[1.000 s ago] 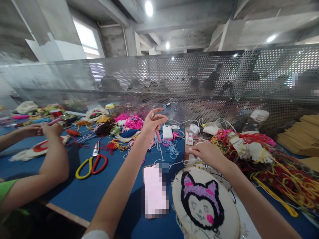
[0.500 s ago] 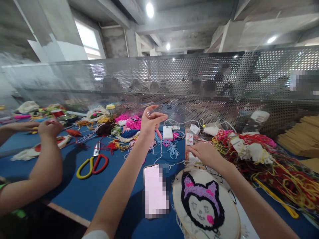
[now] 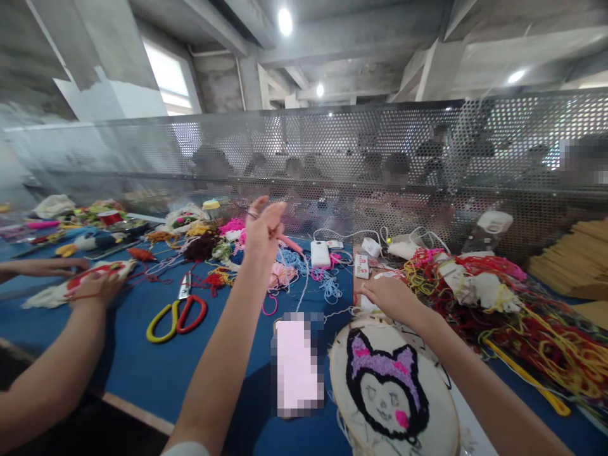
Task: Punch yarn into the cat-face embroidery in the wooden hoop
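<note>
Pink tool (image 3: 291, 244) is gripped in the raised left hand (image 3: 265, 229), fingers curled closed around it, above the table (image 3: 128, 373); its tip is pointed rightward. Pale yarn (image 3: 304, 286) is seen hanging near that tip, towards the phone (image 3: 297, 367). By the top edge of the hooped cloth (image 3: 386, 368), the right hand (image 3: 398, 297) is held with fingers partly bent; whether anything is pinched cannot be told. Scissors (image 3: 184, 294) are laid to the left, near a co-worker's hands (image 3: 99, 288).
</note>
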Demonstrator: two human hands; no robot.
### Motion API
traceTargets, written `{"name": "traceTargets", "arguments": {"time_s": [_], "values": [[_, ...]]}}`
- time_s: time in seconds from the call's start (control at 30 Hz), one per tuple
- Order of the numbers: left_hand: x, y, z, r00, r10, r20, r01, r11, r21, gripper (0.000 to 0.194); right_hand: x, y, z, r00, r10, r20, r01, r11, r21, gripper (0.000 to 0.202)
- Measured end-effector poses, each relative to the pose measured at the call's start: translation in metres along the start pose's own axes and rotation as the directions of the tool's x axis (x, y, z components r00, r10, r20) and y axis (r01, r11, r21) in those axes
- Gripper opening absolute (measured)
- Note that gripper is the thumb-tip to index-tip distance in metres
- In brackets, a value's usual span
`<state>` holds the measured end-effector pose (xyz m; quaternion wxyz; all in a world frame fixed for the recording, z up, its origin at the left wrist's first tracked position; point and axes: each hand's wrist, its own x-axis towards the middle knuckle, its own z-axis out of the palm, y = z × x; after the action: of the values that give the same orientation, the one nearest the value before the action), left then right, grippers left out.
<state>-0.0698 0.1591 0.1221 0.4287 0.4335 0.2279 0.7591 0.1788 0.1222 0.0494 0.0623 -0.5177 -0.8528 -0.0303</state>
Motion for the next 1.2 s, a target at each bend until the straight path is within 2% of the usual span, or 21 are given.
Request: {"name": "traceTargets", "arguments": {"time_s": [0.07,0.17,0.23,0.3,0.37,0.47,0.6,0.73,0.8,0.83,0.9,0.93,0.97,1.03,1.2], "values": [[0.007,0.009,-0.009,0.994,0.09,-0.064,-0.086,0.995,0.053,0.037,0.0,-0.001,-0.005,1.0,0.018,-0.011,-0.018,1.0,0.004,0.04],[0.008,0.013,-0.012,0.999,0.023,-0.037,-0.019,0.994,0.105,0.031,-0.001,-0.004,-0.017,0.999,0.033,-0.039,-0.032,0.999,0.02,0.045],[0.002,0.009,-0.005,0.996,-0.078,0.054,0.069,0.986,0.152,0.026,-0.002,-0.006,-0.023,0.999,0.028,-0.046,-0.026,0.999,0.035,0.045],[-0.009,0.004,0.008,0.968,-0.183,0.174,0.145,0.967,0.212,0.024,-0.004,-0.007,-0.025,0.999,0.007,-0.042,-0.004,0.998,0.055,0.045],[-0.022,0.0,0.022,0.939,-0.224,0.261,0.161,0.957,0.241,0.022,-0.006,-0.008,-0.023,0.999,-0.013,-0.036,0.015,0.997,0.078,0.045],[-0.04,-0.002,0.041,0.861,-0.327,0.389,0.235,0.935,0.265,0.027,-0.007,-0.011,-0.018,0.999,-0.029,-0.023,0.031,0.993,0.117,0.044],[-0.057,-0.002,0.053,0.856,-0.318,0.406,0.215,0.936,0.28,0.02,-0.014,-0.022,-0.018,0.994,-0.105,0.008,0.102,0.979,0.176,0.035],[-0.07,0.003,0.062,0.776,-0.356,0.521,0.169,0.913,0.372,0.024,-0.03,-0.026,-0.039,0.995,-0.094,-0.036,0.101,0.943,0.316,0.025],[-0.078,0.006,0.066,0.718,-0.389,0.577,0.157,0.899,0.41,0.025,-0.04,-0.026,-0.053,0.985,-0.055,-0.161,0.129,0.86,0.493,0.027],[-0.082,0.008,0.069,0.682,-0.405,0.609,0.159,0.895,0.417,0.025,-0.044,-0.027,-0.059,0.968,-0.025,-0.25,0.173,0.786,0.594,0.027],[-0.09,0.009,0.073,0.619,-0.418,0.665,0.156,0.895,0.418,0.026,-0.051,-0.027,-0.068,0.917,0.077,-0.391,0.273,0.593,0.758,0.024],[-0.094,0.01,0.074,0.604,-0.418,0.679,0.149,0.896,0.419,0.026,-0.053,-0.028,-0.071,0.896,0.124,-0.427,0.318,0.492,0.81,0.023],[-0.097,0.01,0.076,0.599,-0.415,0.685,0.136,0.895,0.424,0.027,-0.054,-0.028,-0.072,0.882,0.162,-0.443,0.349,0.406,0.845,0.022],[-0.102,0.009,0.078,0.601,-0.419,0.68,0.111,0.887,0.448,0.029,-0.056,-0.028,-0.073,0.865,0.203,-0.459,0.395,0.289,0.872,0.017],[-0.108,0.006,0.082,0.6,-0.444,0.666,0.079,0.861,0.503,0.028,-0.052,-0.023,-0.067,0.87,0.243,-0.428,0.414,0.108,0.904,0.014]]}}
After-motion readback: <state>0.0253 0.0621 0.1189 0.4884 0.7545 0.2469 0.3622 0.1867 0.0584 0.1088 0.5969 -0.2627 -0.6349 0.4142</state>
